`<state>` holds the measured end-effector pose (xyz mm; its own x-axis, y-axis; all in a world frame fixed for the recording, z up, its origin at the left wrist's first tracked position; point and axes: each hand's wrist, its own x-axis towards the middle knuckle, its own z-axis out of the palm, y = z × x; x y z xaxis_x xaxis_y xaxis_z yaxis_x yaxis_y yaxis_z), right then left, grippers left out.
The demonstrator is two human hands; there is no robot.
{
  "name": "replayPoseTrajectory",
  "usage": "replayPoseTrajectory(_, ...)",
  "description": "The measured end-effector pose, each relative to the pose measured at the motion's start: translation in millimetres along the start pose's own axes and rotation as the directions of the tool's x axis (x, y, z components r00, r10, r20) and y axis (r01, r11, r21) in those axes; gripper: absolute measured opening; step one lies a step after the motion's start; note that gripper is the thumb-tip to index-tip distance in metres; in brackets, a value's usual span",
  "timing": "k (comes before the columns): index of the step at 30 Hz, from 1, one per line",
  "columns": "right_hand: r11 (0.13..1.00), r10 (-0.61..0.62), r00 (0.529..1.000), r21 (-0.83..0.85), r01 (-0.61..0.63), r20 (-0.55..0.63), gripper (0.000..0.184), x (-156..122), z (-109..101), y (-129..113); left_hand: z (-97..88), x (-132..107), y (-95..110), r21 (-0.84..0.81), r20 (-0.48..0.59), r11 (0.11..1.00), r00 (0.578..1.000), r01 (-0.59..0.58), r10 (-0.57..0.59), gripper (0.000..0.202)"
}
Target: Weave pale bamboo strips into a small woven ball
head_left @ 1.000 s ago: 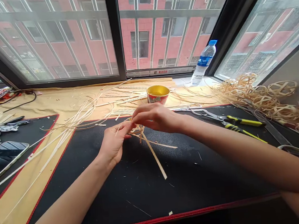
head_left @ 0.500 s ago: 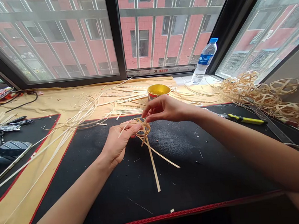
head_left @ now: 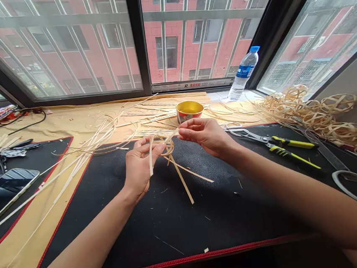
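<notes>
My left hand is closed on a small ball woven from bamboo strips, held above the black mat. Two long pale strip ends hang from the ball toward me, and another bends down over my left fingers. My right hand pinches a strip that rises from the top right of the ball. Part of the weave is hidden behind my left thumb.
Yellow-handled pliers, a ruler and finished woven balls lie at right. Behind stand a gold-lined tin and a water bottle. Loose strips and a phone are at left.
My right hand has moved right, away from the ball, drawing a strip out between its fingertips. The ball has turned in my left hand, and the hanging ends have swung upward.
</notes>
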<state>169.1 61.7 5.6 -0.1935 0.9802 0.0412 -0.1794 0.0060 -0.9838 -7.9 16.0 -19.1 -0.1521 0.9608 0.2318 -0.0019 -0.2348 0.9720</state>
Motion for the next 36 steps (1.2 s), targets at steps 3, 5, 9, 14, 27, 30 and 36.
replayPoseTrajectory(3, 0.964, -0.182, 0.983, -0.2, 0.178, -0.001, 0.022, -14.1, 0.5, -6.9, 1.2, -1.6, -2.0, 0.055, -0.035, 0.998, 0.998, -0.042, 0.044, 0.011)
replayPoseTrajectory(5, 0.922, -0.28, 0.959, -0.269, 0.279, 0.036, 0.016, -21.2, 4.6, -13.7, 2.8, -3.5, -1.7, 0.042, -0.058, 0.999, 0.998, 0.015, -0.013, 0.013)
replayPoseTrajectory(9, 0.974, -0.089, 0.953, -0.174, 0.144, 0.289, 0.016, -21.5, 18.1, -22.5, 6.4, -7.2, 1.2, -0.067, 0.012, 0.988, 0.99, 0.14, -0.139, 0.022)
replayPoseTrajectory(14, 0.982, -0.087, 0.983, -0.155, 0.112, 0.159, 0.009, -15.8, 20.9, -25.6, 7.0, -6.5, 1.4, -0.074, 0.025, 0.974, 0.977, 0.212, -0.211, 0.027)
replayPoseTrajectory(27, 0.984, 0.141, 0.985, 0.1, -0.15, 0.095, 0.031, -51.7, 31.8, -9.1, 6.3, -17.7, 3.1, 0.339, -0.11, 0.821, 0.848, -0.458, 0.519, 0.007)
replayPoseTrajectory(30, 0.979, 0.135, 0.991, 0.157, -0.132, -0.007, 0.025, -60.5, 41.2, -8.3, 6.4, -21.2, 5.5, 0.376, -0.15, 0.781, 0.799, -0.499, 0.583, 0.019)
replayPoseTrajectory(36, 0.942, 0.105, 0.989, 0.33, -0.064, -0.108, 0.019, -69.4, 54.8, 1.8, 5.5, -28.1, 3.1, 0.394, -0.143, 0.772, 0.796, -0.499, 0.588, 0.014)
